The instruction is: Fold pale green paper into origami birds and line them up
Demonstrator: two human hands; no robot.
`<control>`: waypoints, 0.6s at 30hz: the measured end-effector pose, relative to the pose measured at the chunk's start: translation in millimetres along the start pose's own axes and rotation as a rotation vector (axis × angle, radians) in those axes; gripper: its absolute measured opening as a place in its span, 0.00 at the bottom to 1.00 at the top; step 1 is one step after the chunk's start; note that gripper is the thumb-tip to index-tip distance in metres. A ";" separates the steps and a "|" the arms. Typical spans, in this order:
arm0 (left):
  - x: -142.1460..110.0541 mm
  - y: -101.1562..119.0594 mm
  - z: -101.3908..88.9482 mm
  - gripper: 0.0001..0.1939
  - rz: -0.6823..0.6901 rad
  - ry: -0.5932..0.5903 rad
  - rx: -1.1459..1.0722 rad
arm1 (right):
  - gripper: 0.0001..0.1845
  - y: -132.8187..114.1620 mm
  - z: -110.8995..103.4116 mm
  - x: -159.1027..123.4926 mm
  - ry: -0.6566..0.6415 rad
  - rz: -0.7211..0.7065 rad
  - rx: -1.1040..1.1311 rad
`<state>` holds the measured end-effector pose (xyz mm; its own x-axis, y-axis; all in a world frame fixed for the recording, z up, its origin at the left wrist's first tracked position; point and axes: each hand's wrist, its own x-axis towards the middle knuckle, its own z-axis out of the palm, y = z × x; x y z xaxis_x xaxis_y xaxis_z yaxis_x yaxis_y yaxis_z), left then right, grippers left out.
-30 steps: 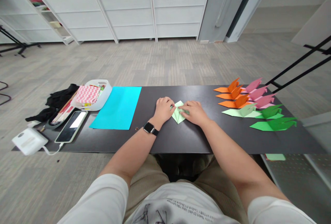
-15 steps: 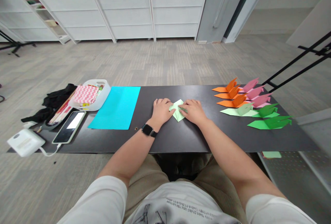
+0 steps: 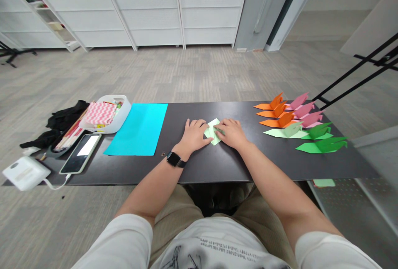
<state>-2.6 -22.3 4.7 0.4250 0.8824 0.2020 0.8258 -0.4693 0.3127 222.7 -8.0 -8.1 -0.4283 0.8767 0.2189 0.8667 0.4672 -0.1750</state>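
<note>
Pale green paper [image 3: 211,131], pink-and-white zigzag bundle [image 3: 100,113]

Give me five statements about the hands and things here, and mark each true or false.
1. The left hand and the right hand both touch the pale green paper. True.
2. The blue sheet is nearer the right hand. False: the blue sheet is nearer the left hand.
3. Three orange birds sit right of both hands. True.
4. Every bird is orange. False: pink birds and green birds are there too.
5. The phone lies flat. True.

No readable text; print [image 3: 228,247] on the shirt [image 3: 211,236] seems too blurred.
</note>
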 end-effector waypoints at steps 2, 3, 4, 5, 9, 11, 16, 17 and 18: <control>-1.1 1.8 -2.5 0.25 0.004 -0.025 0.006 | 0.16 -0.4 0.0 0.0 -0.003 0.006 0.003; -1.8 2.5 -3.4 0.26 0.005 -0.037 0.008 | 0.16 -0.5 -0.1 0.0 -0.007 0.009 0.005; -2.4 2.9 -4.1 0.27 0.007 -0.049 0.009 | 0.16 -0.6 -0.1 -0.1 -0.009 0.011 0.008; -2.9 2.9 -4.5 0.28 0.008 -0.058 0.010 | 0.16 -0.6 -0.1 -0.1 -0.010 0.012 0.011; -4.1 -1.2 -6.0 0.34 0.013 -0.084 -0.013 | 0.16 0.3 0.5 -0.2 -0.001 0.007 0.013; -3.7 -5.3 -8.3 0.39 0.025 -0.108 -0.047 | 0.16 1.2 1.1 -0.2 0.002 0.001 0.014; 1.8 -12.7 -11.2 0.29 0.030 -0.050 -0.146 | 0.16 3.2 1.7 -0.2 0.008 -0.019 0.035; 3.7 -12.9 -9.2 0.23 0.034 -0.017 -0.156 | 0.16 3.5 1.6 -0.3 0.007 -0.025 0.040; 5.8 -13.0 -6.1 0.18 0.038 0.010 -0.161 | 0.16 3.7 1.4 -0.3 0.005 -0.032 0.046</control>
<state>-13.1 -11.3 7.5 0.4505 0.8639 0.2253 0.7389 -0.5025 0.4489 225.7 -6.4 -10.1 -0.4538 0.8608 0.2302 0.8399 0.4995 -0.2121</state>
